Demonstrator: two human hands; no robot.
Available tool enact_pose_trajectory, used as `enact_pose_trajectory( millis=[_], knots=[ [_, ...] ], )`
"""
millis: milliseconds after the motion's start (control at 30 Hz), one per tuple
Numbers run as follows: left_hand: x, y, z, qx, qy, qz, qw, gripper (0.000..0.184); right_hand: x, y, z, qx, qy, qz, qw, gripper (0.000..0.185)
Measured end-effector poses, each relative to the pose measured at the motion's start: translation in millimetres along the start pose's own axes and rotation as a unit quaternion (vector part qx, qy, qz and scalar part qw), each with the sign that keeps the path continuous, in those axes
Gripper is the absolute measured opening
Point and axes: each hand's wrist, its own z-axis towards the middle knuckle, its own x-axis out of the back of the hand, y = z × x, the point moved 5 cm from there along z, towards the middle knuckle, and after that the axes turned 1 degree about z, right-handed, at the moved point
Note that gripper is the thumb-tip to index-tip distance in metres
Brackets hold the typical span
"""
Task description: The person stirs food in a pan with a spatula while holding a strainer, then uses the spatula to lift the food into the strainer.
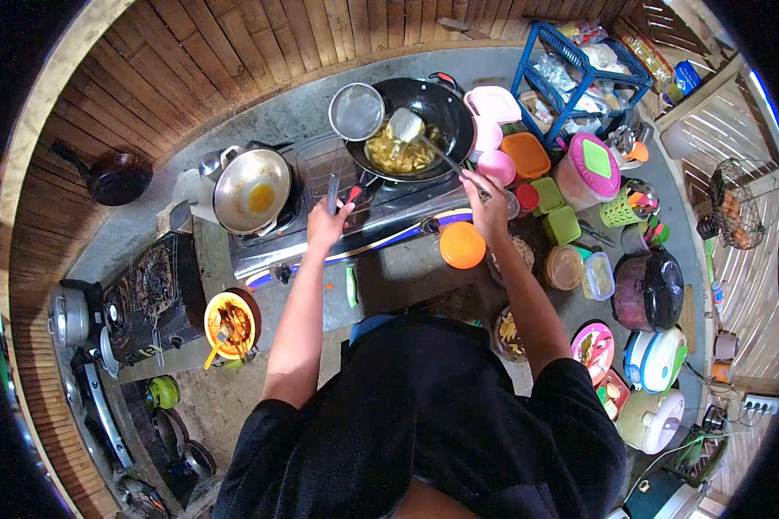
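Note:
My left hand [327, 225] is closed on the handle of a round mesh strainer [357, 112], which is over the left rim of a black wok [448, 102]. My right hand [487, 203] grips the long handle of a spatula [406, 125]. The spatula's broad pale head is inside the wok, above yellowish pieces of food [398, 157] lying in liquid. A red-handled thing [352, 195] shows beside my left fingers; whether they touch it I cannot tell. The wok sits on the right side of the stove [372, 227].
A steel pan [252, 191] with yellow liquid stands on the stove's left side. Plastic containers [525, 156] and an orange lid [462, 246] crowd the right. A blue rack [585, 82] stands behind them. An orange bowl [231, 325] of red food is at the lower left.

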Motion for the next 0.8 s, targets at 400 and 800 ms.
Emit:
enact_pose_trajectory(
  millis=[400, 800],
  knots=[
    [0.6, 1.7, 0.7, 0.002, 0.000, -0.003, 1.000, 0.033, 10.3, 4.7, 14.3, 0.121, 0.041, -0.196, 0.972, 0.026],
    [-2.0, -2.7, 2.8, -0.013, -0.001, -0.013, 1.000, 0.034, 4.2, -9.6, 7.5, 0.090, -0.009, -0.113, 0.989, 0.024]
  ],
)
